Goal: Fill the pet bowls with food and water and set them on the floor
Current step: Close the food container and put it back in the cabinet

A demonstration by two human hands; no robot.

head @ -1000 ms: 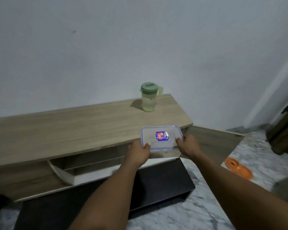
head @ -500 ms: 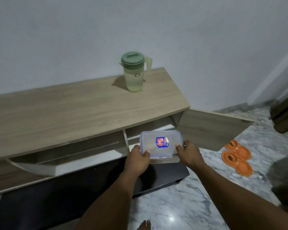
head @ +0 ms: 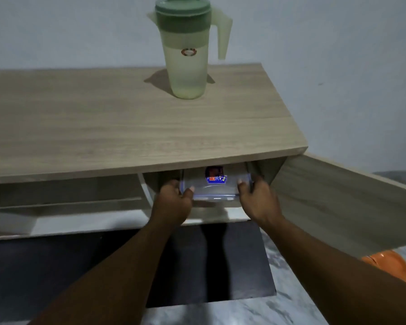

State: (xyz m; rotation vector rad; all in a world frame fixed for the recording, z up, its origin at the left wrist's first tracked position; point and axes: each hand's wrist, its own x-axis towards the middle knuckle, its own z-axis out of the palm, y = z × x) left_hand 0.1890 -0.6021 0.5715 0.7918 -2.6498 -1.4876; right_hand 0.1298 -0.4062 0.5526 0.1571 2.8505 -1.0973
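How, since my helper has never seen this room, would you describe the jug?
Find the long wooden cabinet against the pale wall. On its top, toward the right end, stands the jug. It alone stands there: tall, translucent pale green, darker green lid, side handle, unlike the flat clear box the left hand and right hand hold below the top.

A: Where did the tall green-lidded plastic pitcher [head: 185, 55] stand?

B: On the pale wooden cabinet top [head: 103, 127], back right, near the wall; under its front edge the clear lidded plastic container [head: 215, 187] sat partly inside the right compartment.

A: And around it?

B: The left hand [head: 172, 202] held its left end, the right hand [head: 259, 200] its right; the flat wooden door [head: 338, 198] stood open rightward; the round orange bowl [head: 389, 266] lay on the marbled floor [head: 291, 308] before it.
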